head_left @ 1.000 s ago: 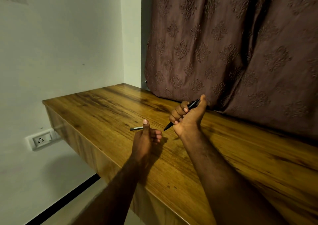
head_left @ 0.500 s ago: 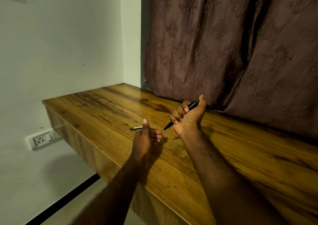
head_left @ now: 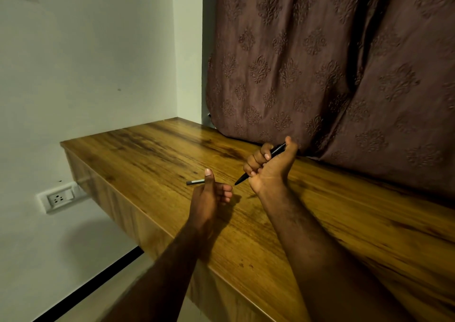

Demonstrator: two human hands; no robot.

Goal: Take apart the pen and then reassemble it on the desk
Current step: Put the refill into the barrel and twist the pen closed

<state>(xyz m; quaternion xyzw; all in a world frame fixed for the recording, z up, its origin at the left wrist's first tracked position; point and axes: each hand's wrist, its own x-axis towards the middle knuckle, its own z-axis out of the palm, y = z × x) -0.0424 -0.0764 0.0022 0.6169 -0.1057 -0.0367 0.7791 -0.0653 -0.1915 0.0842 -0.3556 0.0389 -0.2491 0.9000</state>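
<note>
Running edge: the desk [head_left: 307, 223] front edge crosses diagonally from lower right up to a corner at upper left; both forearms pass over it onto the top.
Open room: bare wood lies all around the hands, widest on the desk's left half toward the white wall, and to the right of the right forearm.
Left hand [head_left: 209, 198]: just past the desk's front edge, thumb pointing up, fingers curled in and closed on a thin grey pen piece [head_left: 195, 181] whose end sticks out leftward; whether that piece touches the desk I cannot tell.
Right hand [head_left: 269, 168]: farther in, raised off the desk, palm turned toward the camera, fingers wrapped tight around the black pen body [head_left: 256, 166], thumb stretched up along it.
Pen body: slanted, tip pointing down-left toward the left hand, the two parts near but apart.
Far edge: the brown patterned curtain [head_left: 320, 75] drapes onto the desk's back, just behind the right hand.
Below the desk's left end: a wall socket [head_left: 59, 197].
</note>
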